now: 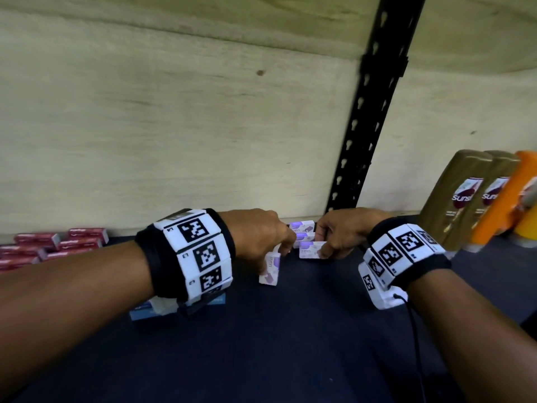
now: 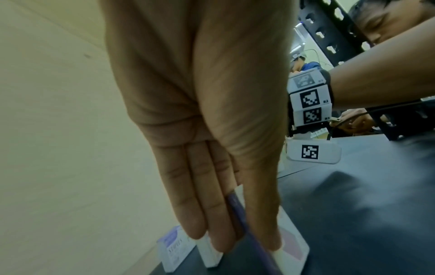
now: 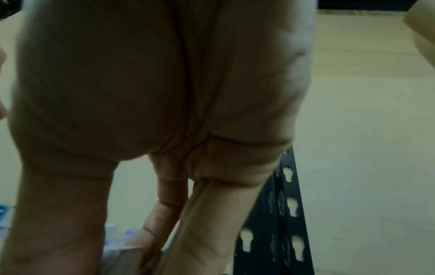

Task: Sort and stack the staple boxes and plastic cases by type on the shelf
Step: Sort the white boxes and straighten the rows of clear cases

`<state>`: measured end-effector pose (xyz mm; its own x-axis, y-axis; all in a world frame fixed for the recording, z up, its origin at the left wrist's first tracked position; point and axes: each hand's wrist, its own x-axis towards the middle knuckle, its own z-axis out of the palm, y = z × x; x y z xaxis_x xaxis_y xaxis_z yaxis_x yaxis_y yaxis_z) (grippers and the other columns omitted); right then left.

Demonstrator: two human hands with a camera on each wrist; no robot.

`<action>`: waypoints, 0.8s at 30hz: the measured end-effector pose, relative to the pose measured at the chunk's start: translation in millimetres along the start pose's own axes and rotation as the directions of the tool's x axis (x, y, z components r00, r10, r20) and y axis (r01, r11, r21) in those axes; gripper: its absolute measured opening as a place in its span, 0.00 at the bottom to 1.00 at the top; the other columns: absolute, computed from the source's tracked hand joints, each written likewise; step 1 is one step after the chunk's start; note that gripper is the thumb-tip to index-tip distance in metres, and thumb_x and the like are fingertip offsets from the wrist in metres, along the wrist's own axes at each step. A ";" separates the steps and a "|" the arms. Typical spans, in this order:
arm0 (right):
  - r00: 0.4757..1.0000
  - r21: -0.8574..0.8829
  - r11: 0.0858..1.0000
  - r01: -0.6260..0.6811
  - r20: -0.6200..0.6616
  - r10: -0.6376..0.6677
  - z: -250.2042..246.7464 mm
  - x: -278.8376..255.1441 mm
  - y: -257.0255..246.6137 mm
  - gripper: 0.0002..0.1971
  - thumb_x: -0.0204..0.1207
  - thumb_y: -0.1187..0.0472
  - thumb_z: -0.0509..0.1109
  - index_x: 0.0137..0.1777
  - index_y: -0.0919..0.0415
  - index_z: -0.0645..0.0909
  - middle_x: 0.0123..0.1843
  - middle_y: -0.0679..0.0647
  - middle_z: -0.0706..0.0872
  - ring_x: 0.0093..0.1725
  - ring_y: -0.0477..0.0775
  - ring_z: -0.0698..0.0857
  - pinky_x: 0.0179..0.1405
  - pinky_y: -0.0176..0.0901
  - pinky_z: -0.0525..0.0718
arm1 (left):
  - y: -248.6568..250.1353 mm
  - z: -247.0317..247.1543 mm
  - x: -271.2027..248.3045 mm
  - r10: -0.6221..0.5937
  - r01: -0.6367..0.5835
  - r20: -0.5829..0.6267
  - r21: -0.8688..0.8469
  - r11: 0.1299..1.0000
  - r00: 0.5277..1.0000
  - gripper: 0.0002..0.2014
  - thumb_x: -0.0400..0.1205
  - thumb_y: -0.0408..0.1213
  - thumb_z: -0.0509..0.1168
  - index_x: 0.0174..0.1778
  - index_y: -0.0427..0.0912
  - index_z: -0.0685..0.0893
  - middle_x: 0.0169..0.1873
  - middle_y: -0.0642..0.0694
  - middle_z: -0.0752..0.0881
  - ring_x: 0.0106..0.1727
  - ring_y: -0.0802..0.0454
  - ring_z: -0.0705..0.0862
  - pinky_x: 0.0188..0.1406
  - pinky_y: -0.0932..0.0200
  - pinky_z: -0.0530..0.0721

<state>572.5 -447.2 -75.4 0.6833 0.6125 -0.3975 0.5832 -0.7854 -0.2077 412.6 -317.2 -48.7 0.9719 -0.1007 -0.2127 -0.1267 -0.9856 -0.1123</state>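
- Red boxes (image 1: 55, 245): grouped at far left of the dark shelf (image 1: 290, 330), against the back panel.
- Blue box (image 1: 139, 312): lies under the left wrist.
- Left hand (image 1: 255, 234): fingers and thumb pinch a white-and-purple staple box (image 1: 270, 269), held on edge.
- Right hand (image 1: 343, 231): fingers curled round the front staple box (image 1: 309, 250) of a row.
- Shampoo bottles (image 1: 462, 199): stand far right.

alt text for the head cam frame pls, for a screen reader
On a dark shelf, the left hand pinches a purple-and-white staple box stood on end, while the right hand holds another staple box lying flat. Red boxes sit far left, shampoo bottles far right.
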 end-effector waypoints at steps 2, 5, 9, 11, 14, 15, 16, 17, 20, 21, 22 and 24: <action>1.000 0.007 1.000 -0.004 0.002 0.004 0.0 -0.9 -0.7 0.08 0.71 0.62 0.80 0.46 0.54 0.85 0.44 0.56 0.94 0.33 0.50 0.88 0.46 0.44 0.88 | -1.1 -0.6 -2.9 -0.072 0.070 0.027 0.072 0.995 0.997 0.20 0.81 0.41 0.70 0.68 0.49 0.76 0.41 0.53 0.67 0.44 0.52 0.72 0.26 0.64 0.63; 1.000 0.023 1.000 -0.015 -0.005 0.015 0.9 -2.5 -2.2 0.09 0.70 0.63 0.80 0.48 0.56 0.85 0.45 0.58 0.93 0.35 0.52 0.89 0.50 0.45 0.88 | -2.1 3.8 -5.1 -0.194 0.179 0.087 0.155 0.972 0.977 0.15 0.83 0.40 0.64 0.66 0.45 0.78 0.46 0.50 0.73 0.42 0.49 0.76 0.24 0.62 0.65; 1.000 0.061 0.998 -0.017 -0.004 0.017 1.2 -4.7 -4.0 0.10 0.72 0.64 0.79 0.51 0.59 0.84 0.50 0.60 0.93 0.42 0.56 0.92 0.56 0.50 0.90 | 0.1 10.9 -5.7 -0.219 0.180 0.150 0.235 0.955 0.964 0.14 0.84 0.42 0.63 0.65 0.45 0.76 0.39 0.51 0.72 0.34 0.52 0.73 0.24 0.60 0.65; 1.000 0.076 0.997 -0.004 -0.003 0.004 1.6 -5.8 -3.7 0.10 0.73 0.65 0.79 0.49 0.56 0.81 0.49 0.59 0.91 0.41 0.56 0.91 0.54 0.48 0.90 | 3.4 12.1 -4.4 -0.204 0.157 0.159 0.263 0.952 0.966 0.14 0.84 0.44 0.63 0.64 0.46 0.75 0.39 0.51 0.70 0.38 0.50 0.74 0.25 0.59 0.65; 1.000 0.107 0.994 0.006 0.000 -0.006 1.9 -7.0 -3.5 0.11 0.75 0.65 0.78 0.47 0.53 0.78 0.49 0.58 0.89 0.44 0.59 0.91 0.55 0.51 0.90 | 8.8 13.2 0.8 -0.195 0.156 0.139 0.250 0.956 0.971 0.14 0.85 0.44 0.61 0.65 0.45 0.77 0.50 0.47 0.79 0.42 0.48 0.74 0.26 0.59 0.66; 1.000 0.103 0.995 0.006 0.002 -0.006 1.7 -7.4 -3.6 0.11 0.75 0.65 0.78 0.47 0.53 0.78 0.48 0.57 0.89 0.44 0.58 0.91 0.54 0.50 0.90 | 10.5 13.2 3.1 -0.193 0.157 0.136 0.236 0.959 0.972 0.14 0.86 0.44 0.61 0.66 0.45 0.77 0.55 0.46 0.81 0.42 0.48 0.74 0.27 0.58 0.66; 1.000 0.102 0.995 0.005 0.002 -0.005 1.6 -7.8 -3.8 0.11 0.75 0.65 0.77 0.47 0.52 0.78 0.47 0.57 0.89 0.42 0.57 0.90 0.53 0.49 0.90 | 12.1 12.9 4.9 -0.189 0.157 0.133 0.222 0.962 0.973 0.15 0.86 0.45 0.60 0.67 0.44 0.76 0.59 0.45 0.81 0.43 0.48 0.73 0.29 0.57 0.67; 1.000 0.102 0.995 0.003 0.001 -0.003 1.7 -7.9 -3.7 0.10 0.76 0.65 0.77 0.47 0.52 0.78 0.46 0.56 0.89 0.41 0.56 0.89 0.51 0.47 0.90 | 13.4 12.3 6.6 -0.183 0.154 0.131 0.208 0.966 0.974 0.16 0.86 0.45 0.59 0.68 0.43 0.76 0.60 0.44 0.81 0.45 0.48 0.74 0.33 0.56 0.69; 1.000 0.118 0.993 -0.007 -0.004 0.008 1.9 -5.7 -2.9 0.10 0.77 0.66 0.76 0.46 0.52 0.78 0.43 0.55 0.88 0.40 0.55 0.90 0.48 0.46 0.90 | 15.2 9.0 9.6 -0.155 0.130 0.134 0.178 0.975 0.979 0.18 0.87 0.45 0.58 0.70 0.42 0.74 0.64 0.43 0.79 0.55 0.46 0.78 0.43 0.55 0.71; 1.000 0.126 0.992 -0.012 -0.002 0.013 2.0 -4.9 -2.9 0.10 0.77 0.66 0.75 0.46 0.52 0.78 0.44 0.56 0.88 0.44 0.58 0.91 0.52 0.49 0.91 | 15.4 8.0 10.5 -0.147 0.122 0.134 0.176 0.977 0.980 0.18 0.88 0.45 0.57 0.71 0.41 0.74 0.65 0.43 0.79 0.58 0.45 0.79 0.44 0.56 0.71; 1.000 0.136 0.991 -0.018 0.002 0.018 2.3 -4.3 -2.7 0.10 0.77 0.67 0.75 0.46 0.52 0.78 0.45 0.57 0.89 0.49 0.60 0.92 0.55 0.52 0.90 | 15.8 7.6 11.2 -0.142 0.118 0.135 0.174 0.978 0.981 0.18 0.88 0.45 0.57 0.71 0.40 0.73 0.65 0.43 0.79 0.59 0.46 0.78 0.45 0.56 0.71; 1.000 0.152 0.988 -0.027 0.006 0.026 2.2 -3.6 -2.6 0.10 0.77 0.68 0.74 0.46 0.53 0.78 0.45 0.58 0.89 0.53 0.62 0.92 0.56 0.54 0.90 | 17.2 6.4 12.2 -0.140 0.118 0.139 0.160 0.980 0.980 0.18 0.88 0.44 0.57 0.71 0.39 0.73 0.60 0.43 0.81 0.50 0.49 0.76 0.43 0.58 0.70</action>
<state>567.6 -447.6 -75.5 0.6954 0.5913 -0.4084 0.4914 -0.8060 -0.3301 421.0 -334.5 -59.5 0.9431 0.0583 -0.3272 -0.0416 -0.9561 -0.2900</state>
